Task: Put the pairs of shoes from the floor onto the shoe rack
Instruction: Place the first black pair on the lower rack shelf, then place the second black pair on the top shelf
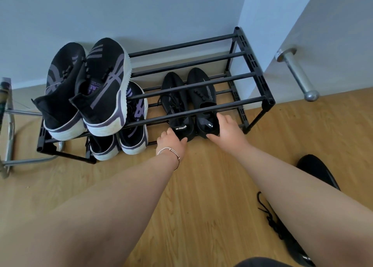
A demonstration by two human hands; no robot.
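A black two-tier shoe rack (250, 63) stands against the wall. A pair of black-and-purple sneakers (88, 85) rests on its top bars at the left, and a similar pair (131, 133) sits below them on the lower tier. A pair of plain black shoes (189, 101) lies on the lower tier at the right. My left hand (171, 143) touches the heel of the left black shoe. My right hand (228, 127) rests on the heel of the right one, fingers spread. Another black shoe (314, 170) with loose laces lies on the floor at the right, partly hidden by my right arm.
The floor (201, 206) is light wood. A door with a silver lever handle (296, 75) stands just right of the rack. A chrome tube frame (10, 137) sits left of the rack. The top tier's right half holds nothing.
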